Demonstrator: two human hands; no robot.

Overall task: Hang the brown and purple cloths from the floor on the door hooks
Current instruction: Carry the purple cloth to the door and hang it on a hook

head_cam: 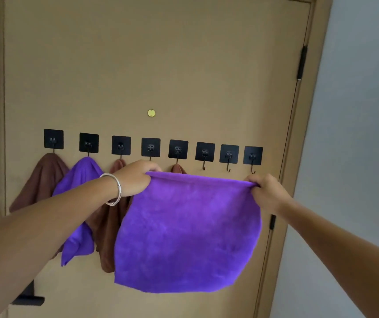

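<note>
I hold a purple cloth spread flat in front of the tan door. My left hand pinches its top left corner and my right hand grips its top right corner. A row of several black adhesive hooks runs across the door. From the left, a brown cloth, a second purple cloth, another brown cloth and a brown cloth mostly hidden behind the held one hang on hooks. The three hooks at the right, such as the hook, are bare.
A brass peephole sits above the hooks. Black hinges line the door's right edge, beside a pale wall. A dark door handle sticks out at the lower left.
</note>
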